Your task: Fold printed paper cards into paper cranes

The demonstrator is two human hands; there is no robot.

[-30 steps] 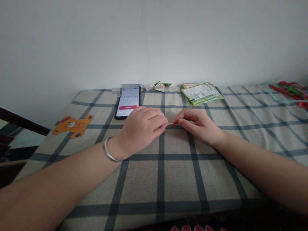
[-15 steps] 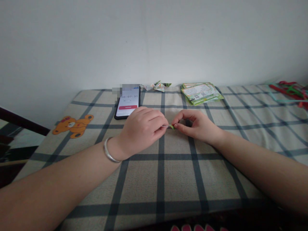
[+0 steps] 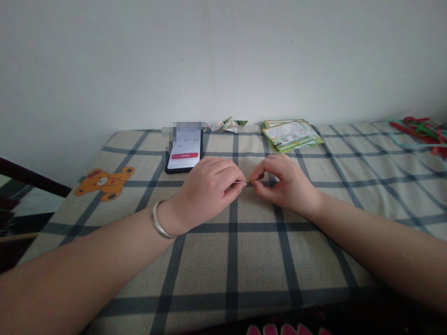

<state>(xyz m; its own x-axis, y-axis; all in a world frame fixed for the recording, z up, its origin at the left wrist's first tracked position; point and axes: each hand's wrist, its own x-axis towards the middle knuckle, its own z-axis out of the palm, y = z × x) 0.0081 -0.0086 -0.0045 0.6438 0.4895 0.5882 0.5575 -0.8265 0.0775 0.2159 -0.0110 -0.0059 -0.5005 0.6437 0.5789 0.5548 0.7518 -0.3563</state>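
Note:
Between my two hands, above the middle of the table, is a thin folded piece of paper (image 3: pixel 247 181), seen nearly edge-on. My left hand (image 3: pixel 212 191), with a silver bangle at the wrist, pinches its left part and hides most of it. From the other side, my right hand (image 3: pixel 284 182) pinches the right end between thumb and index finger. The fingertips of both hands are almost touching. Just behind my left hand lies a phone (image 3: pixel 185 146) with a running timer. A stack of green printed leaflets (image 3: pixel 292 135) is beyond my right hand.
Folded green-and-white paper pieces (image 3: pixel 232 124) lie by the wall. An orange teddy bear cutout (image 3: pixel 105 184) rests at the left of the checked tablecloth (image 3: pixel 258 260). Red and green strips (image 3: pixel 421 130) are at the far right. Beyond the left table edge is a dark bar (image 3: pixel 35 177).
My right fingers have shifted along the paper's end, and a green edge showed briefly half a second ago. The right fingertips are now nearer the left ones. My left hand stays nearly still.

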